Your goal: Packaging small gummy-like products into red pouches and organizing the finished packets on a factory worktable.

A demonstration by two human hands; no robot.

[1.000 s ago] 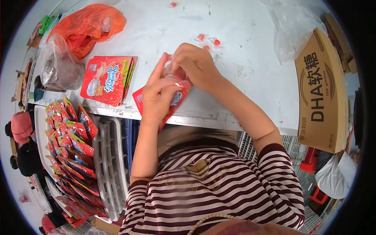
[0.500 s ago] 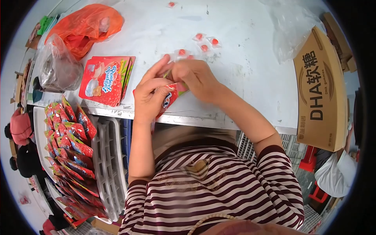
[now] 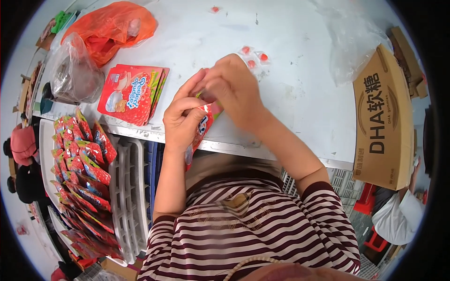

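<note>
White table [image 3: 304,103], red pouch [image 3: 203,127] in left hand [image 3: 180,124], tray [image 3: 125,201] of pouches [image 3: 86,171]

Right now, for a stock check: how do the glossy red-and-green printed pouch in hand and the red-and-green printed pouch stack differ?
The held pouch slants, partly covered by the left hand; the stack lies flat on the white table, its top front plainly visible. Both show red and green.
</note>
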